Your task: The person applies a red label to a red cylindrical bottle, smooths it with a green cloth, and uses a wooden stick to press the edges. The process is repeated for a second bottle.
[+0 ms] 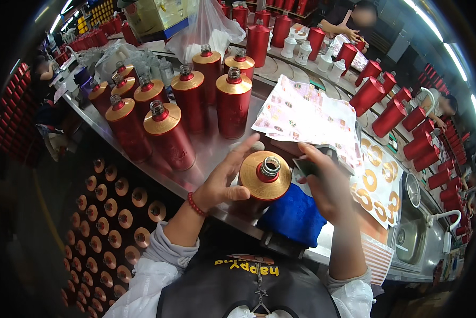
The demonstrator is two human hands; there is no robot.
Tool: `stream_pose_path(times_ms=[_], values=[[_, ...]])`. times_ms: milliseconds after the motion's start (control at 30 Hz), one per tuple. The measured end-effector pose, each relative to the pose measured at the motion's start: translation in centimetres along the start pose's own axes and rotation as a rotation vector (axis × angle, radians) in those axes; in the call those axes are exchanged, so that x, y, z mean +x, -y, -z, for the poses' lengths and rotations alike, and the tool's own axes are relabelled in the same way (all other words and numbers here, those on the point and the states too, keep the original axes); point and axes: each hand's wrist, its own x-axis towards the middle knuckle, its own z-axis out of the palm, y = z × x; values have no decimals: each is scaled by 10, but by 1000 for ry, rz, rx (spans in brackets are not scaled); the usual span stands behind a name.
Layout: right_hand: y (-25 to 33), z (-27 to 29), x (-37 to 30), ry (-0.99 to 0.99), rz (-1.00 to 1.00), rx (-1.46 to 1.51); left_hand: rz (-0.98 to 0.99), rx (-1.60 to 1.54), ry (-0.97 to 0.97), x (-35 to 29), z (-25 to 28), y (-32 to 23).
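Note:
In front of me is a red bottle [265,176] with a gold shoulder and an uncapped glass neck. My left hand [217,177], with a red bead bracelet at the wrist, curves round its left side, thumb at the near edge and fingers toward the far edge. On the other side, my right hand [325,183] is smeared by motion and pinches a small dark flat piece [305,167] beside the bottle's shoulder. What that piece is I cannot make out. A blue cloth-covered bundle [293,214] lies just below the bottle.
Several red bottles [182,100] stand on the metal table [209,185] to the left. Printed sheets [307,114] and a sheet of gold ring stickers [376,183] lie at right, near a sink [410,238]. Beyond, a conveyor carries bottles past co-workers. More bottles [108,228] fill the lower left.

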Motion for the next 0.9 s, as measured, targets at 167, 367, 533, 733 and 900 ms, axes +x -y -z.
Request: stream_pose_path(times_ms=[167, 367, 533, 733, 900], values=[[-23, -23, 6, 176, 63, 157, -217, 106, -189, -17, -8, 9], [-17, -59, -6, -53, -7, 67, -441, 667, -300, -33, -38, 13], [2, -68, -18, -166, -52, -72, -299, 580, -424, -15, -56, 8], [4, -64, -16, -179, 154, -251, -228, 423, -438, -11, -70, -1], [3, -67, -20, -242, 192, -318, -212, 371, -416, -10, -69, -3]])
